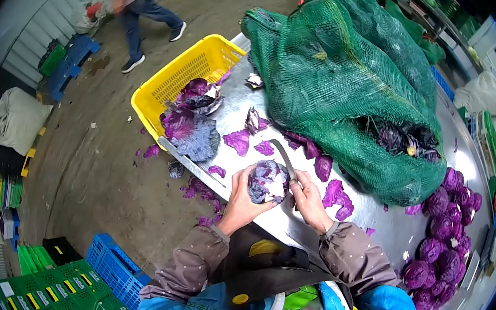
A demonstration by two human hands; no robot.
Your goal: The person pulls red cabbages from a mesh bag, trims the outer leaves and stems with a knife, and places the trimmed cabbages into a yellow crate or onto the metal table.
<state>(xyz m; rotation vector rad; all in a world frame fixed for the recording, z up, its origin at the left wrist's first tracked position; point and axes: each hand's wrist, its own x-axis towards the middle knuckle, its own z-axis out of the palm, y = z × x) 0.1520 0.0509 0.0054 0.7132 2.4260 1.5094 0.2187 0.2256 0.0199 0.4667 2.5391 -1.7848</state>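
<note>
A red cabbage [267,180] with pale, ragged outer leaves is held near the metal table's front edge. My left hand [243,200] grips it from the left side, fingers wrapped round it. On its right, my right hand [309,202] is closed round the handle of a curved knife [285,158], whose blade points up and left over the cabbage. Loose purple leaves [237,141] lie on the metal table [289,224] around both hands. Behind them rests a large green mesh sack [341,92], with cabbages showing through an opening.
A yellow basket [165,78] stands at the table's left edge, leaves [192,133] beside it. Several cabbages [443,244] are piled at the right. Green crates [64,293] and a blue crate [117,268] stand lower left. A person [133,4] walks at the upper left.
</note>
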